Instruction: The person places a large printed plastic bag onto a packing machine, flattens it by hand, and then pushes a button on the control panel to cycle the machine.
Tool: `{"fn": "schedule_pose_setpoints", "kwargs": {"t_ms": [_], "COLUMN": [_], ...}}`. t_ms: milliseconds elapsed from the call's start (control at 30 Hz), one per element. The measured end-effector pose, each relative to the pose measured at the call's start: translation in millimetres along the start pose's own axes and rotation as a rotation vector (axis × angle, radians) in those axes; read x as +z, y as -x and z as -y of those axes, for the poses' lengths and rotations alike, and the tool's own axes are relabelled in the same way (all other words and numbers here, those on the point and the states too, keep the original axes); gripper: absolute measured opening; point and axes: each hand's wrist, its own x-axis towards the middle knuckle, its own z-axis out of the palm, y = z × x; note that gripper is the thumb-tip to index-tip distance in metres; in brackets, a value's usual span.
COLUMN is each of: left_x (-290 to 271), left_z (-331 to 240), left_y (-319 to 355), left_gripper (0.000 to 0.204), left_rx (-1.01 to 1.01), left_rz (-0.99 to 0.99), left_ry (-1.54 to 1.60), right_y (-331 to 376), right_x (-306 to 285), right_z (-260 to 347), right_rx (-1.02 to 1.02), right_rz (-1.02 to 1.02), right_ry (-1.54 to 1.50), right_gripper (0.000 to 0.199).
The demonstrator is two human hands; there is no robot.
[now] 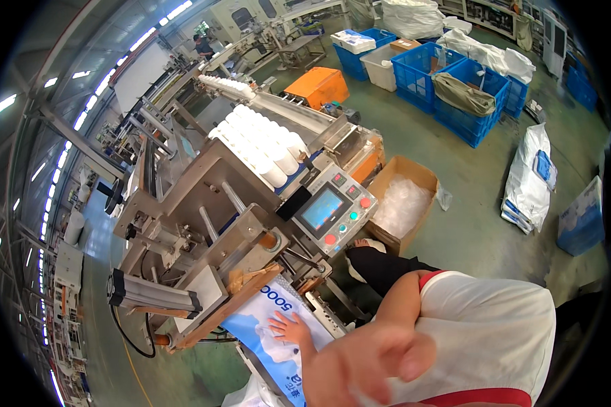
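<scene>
L hand flat, open on blue-white bag; R hand blurred, can't tell. Bag could jam w/ fingers near machine.

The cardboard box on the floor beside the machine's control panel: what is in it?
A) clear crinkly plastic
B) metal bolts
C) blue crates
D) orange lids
A: the open cardboard box right of the control panel is filled with clear, crumpled plastic that looks whitish and translucent; no lids, crates or bolts show inside it.
</scene>
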Motion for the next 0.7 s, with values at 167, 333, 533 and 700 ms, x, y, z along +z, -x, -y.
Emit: {"fn": "schedule_pose_setpoints", "kwargs": {"t_ms": [167, 333, 533, 700], "left_x": [-16.3, -13.7, -16.9, -12.8], "left_z": [-3.9, -9.8, -8.3, -10.2], "left_y": [2.1, -2.3, 0.1, 3.0], "left_gripper": [0.067, 0.069, 0.068, 0.069], "left_rx": [-0.021, 0.020, 0.017, 0.017], "left_rz": [0.105, 0.071, 0.060, 0.055], "left_ry": [0.049, 0.094, 0.139, 0.140], "right_y": [-16.2, -5.5, -29.5, -7.4], "right_x": [38.0, 57.4, 52.9, 36.3], "right_z": [2.2, -17.8, -13.7, 19.1], "right_rx": [0.468, 0.378, 0.075, 0.137], "right_rz": [-0.228, -0.207, -0.115, -0.020], "right_ry": [0.095, -0.046, 0.481, 0.710], "right_gripper": [0.104, 0.122, 0.112, 0.082]}}
